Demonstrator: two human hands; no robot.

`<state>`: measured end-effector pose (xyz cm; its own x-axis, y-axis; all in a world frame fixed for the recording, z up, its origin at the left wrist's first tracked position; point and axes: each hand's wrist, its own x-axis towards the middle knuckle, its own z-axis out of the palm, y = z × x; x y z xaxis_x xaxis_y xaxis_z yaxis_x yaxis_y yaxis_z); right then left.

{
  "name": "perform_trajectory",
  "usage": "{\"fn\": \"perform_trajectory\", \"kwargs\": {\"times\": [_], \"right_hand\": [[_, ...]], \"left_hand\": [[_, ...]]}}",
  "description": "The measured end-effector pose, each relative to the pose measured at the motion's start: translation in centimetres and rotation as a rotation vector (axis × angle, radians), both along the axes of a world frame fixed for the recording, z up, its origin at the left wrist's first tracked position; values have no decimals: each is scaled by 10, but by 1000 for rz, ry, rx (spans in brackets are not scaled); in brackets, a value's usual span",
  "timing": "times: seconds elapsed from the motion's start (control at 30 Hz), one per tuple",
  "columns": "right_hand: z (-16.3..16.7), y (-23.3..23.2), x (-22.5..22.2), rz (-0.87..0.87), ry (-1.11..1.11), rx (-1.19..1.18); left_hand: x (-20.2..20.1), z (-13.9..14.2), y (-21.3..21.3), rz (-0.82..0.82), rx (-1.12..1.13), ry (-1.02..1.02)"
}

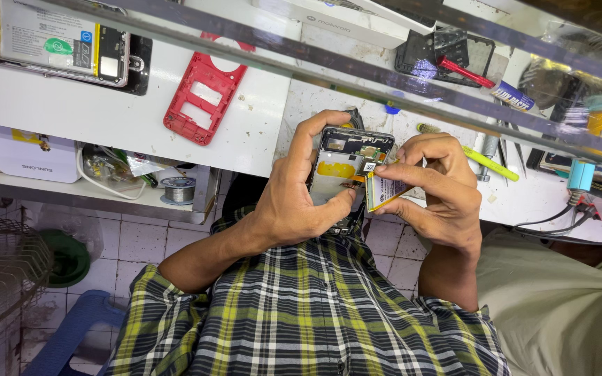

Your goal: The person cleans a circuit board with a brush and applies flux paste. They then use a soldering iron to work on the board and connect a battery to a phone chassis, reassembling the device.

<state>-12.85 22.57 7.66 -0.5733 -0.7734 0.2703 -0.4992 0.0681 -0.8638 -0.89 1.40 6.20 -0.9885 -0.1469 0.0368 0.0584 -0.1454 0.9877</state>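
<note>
A: Item one, the white workbench [106, 111]: we are working just off its edge. Item two, the opened phone [346, 167]: our left hand [294, 202] is clamping it steady.

B: Item three, the battery [384, 189]: our right hand [437, 188] is pinching it, tilted beside the phone.

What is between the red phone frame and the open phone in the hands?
In the head view, only bare, speckled white bench top lies between the red phone frame and the opened phone, up to the left hand gripping it.
</note>
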Motion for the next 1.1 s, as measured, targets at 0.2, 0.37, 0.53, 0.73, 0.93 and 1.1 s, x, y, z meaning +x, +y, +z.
{"fn": "perform_trajectory", "kwargs": {"times": [0.2, 0.37, 0.53, 0.73, 0.93, 1.1], "right_hand": [[-2, -2, 1, -12, 0, 8], [-2, -3, 2, -33, 35, 21], [0, -4, 4, -43, 70, 36], [2, -5, 4, -42, 121, 62], [3, -1, 8, -64, 182, 67], [1, 5, 14, -140, 281, 185]], "left_hand": [[2, 1, 0, 10, -3, -42], [2, 2, 0, 23, -1, -19], [1, 2, 2, 39, 14, -17], [1, 3, 1, 49, -4, -55], [0, 2, 3, 69, -37, -68], [2, -4, 4, 104, -33, -51]]}}
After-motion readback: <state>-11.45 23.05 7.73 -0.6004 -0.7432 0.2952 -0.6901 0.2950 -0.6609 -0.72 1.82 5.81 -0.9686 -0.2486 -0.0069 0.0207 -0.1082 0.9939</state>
